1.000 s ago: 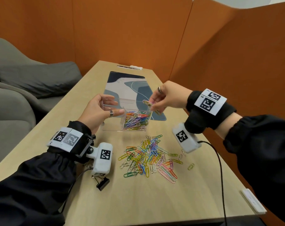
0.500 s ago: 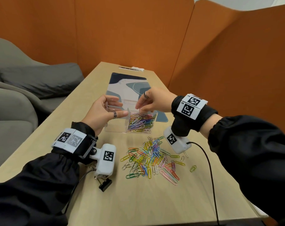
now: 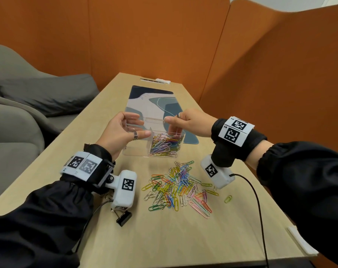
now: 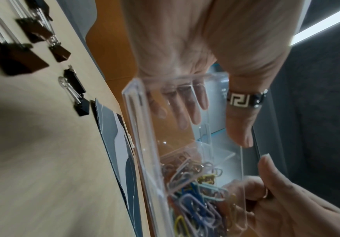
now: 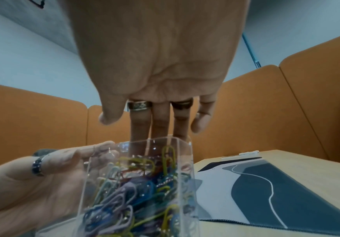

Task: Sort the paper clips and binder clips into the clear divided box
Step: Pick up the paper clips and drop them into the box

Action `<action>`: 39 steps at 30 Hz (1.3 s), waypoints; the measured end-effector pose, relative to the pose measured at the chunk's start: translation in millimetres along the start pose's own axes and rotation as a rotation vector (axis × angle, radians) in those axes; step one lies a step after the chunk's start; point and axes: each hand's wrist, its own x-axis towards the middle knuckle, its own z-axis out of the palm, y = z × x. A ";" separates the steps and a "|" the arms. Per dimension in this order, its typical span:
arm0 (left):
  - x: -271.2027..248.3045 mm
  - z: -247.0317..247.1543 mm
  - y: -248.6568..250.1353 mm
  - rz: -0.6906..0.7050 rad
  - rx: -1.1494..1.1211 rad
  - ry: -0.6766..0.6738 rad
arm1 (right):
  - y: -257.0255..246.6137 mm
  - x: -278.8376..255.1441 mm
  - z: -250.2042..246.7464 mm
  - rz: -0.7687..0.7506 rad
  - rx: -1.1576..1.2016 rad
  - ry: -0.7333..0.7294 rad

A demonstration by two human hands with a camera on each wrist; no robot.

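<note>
The clear divided box [image 3: 135, 149] stands at mid-table. My left hand [image 3: 141, 126] grips its left end, thumb on the near wall and fingers on the far wall; through the box wall [image 4: 136, 128] those fingers [image 4: 181, 115] show. The right compartment holds many coloured paper clips [image 3: 164, 146] [image 5: 136, 192]. My right hand [image 3: 172, 122] hangs over that compartment, its straight fingers [image 5: 161, 121] reaching down into it and its thumb apart, with nothing held. A loose pile of paper clips [image 3: 177, 186] lies in front of the box. Beneath my left wrist lies a black binder clip [image 3: 124, 219], and several more binder clips [image 4: 17, 59] lie on the table.
A patterned desk mat [image 3: 156, 105] lies behind the box. A grey sofa [image 3: 19, 113] is on the left and orange partitions close the back and right. A black cable [image 3: 261, 209] trails from my right wrist. One green clip [image 3: 228, 199] lies apart from the pile.
My right hand moved left and down from beside the box with a clip pinched; its fingers now reach into the right compartment and the clip is no longer in them. The left hand kept its hold.
</note>
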 end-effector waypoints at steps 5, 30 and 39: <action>0.7 -0.5 0.2 0.006 -0.015 0.035 | 2.1 -5.1 4.9 -0.055 0.110 0.037; 9.1 -15.5 -2.2 -0.033 -0.063 0.161 | -12.0 -44.1 80.5 -0.009 0.476 -0.853; 8.8 -13.7 -2.1 -0.025 -0.049 0.152 | -12.9 -27.7 66.7 -0.080 0.140 -0.362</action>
